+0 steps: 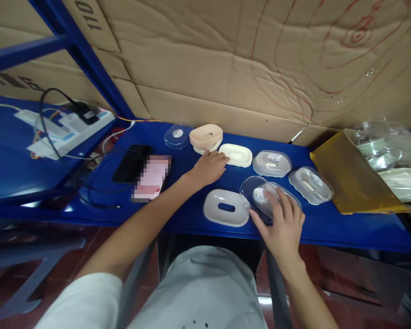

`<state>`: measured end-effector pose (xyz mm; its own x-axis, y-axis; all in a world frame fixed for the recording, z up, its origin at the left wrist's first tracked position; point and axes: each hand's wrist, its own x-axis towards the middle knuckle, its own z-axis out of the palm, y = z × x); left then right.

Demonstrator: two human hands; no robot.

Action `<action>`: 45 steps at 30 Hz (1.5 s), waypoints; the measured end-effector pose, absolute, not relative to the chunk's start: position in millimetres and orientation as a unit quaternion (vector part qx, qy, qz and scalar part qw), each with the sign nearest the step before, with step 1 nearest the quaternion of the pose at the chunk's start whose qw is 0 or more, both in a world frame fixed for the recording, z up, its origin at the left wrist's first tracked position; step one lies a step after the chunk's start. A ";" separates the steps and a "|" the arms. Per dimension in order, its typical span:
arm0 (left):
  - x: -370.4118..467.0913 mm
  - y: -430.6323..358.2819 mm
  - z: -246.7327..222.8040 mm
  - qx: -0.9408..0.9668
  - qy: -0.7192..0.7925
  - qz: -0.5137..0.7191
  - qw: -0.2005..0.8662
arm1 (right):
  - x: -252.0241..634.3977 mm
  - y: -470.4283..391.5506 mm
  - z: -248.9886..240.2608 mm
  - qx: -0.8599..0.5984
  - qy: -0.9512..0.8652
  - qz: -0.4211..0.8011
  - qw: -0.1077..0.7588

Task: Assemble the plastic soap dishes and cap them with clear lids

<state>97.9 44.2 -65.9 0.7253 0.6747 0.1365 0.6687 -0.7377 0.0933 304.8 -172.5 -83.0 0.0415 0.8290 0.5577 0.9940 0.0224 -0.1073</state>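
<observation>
My left hand [210, 170] reaches to the back of the bench, its bent fingertips on the left edge of a cream oval dish [239, 156]. Just behind that hand stands a stack of peach and cream oval dishes [206, 134]. With thumb and fingers apart around it, my right hand [283, 218] grips a clear plastic lid [248, 187] bearing a round label. The lid is tilted over another clear-lidded piece, partly hidden by my fingers. Left of it lies a grey oval dish [213, 208] with a slot in its middle.
Two clear-covered dishes, one [272, 170] at the back and another [315, 194] further right, lie near a yellow bin [358, 183] of bagged pieces. A loose clear lid [174, 140] lies back left. Phones [132, 162], cables and a power strip [75, 132] occupy the left.
</observation>
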 end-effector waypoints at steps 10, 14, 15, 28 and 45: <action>26.9 -29.2 -75.0 0.897 0.434 0.086 -0.012 | 330.0 -114.9 -74.2 -0.643 -0.729 -0.152 0.176; 4.4 -51.9 -85.1 0.874 0.466 0.140 -0.010 | 314.7 -113.9 -61.9 -0.550 -0.813 -0.083 0.169; 0.1 -57.8 -87.1 0.870 0.469 0.151 -0.010 | 309.4 -118.9 -60.6 -0.509 -0.845 -0.045 0.159; -7.6 -104.8 -100.5 0.867 0.451 0.209 0.031 | 326.4 -177.3 -69.8 -0.502 -0.838 0.097 0.192; -7.0 -69.0 -101.4 0.824 0.422 0.333 0.178 | 279.1 -74.6 -89.4 -0.416 -0.845 0.176 0.284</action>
<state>-7.0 -69.0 -101.4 0.4221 0.8140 0.3989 0.5767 -0.5807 0.5747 279.1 -74.6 -89.4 -0.4919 0.8043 0.3332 0.6038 0.5909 -0.5350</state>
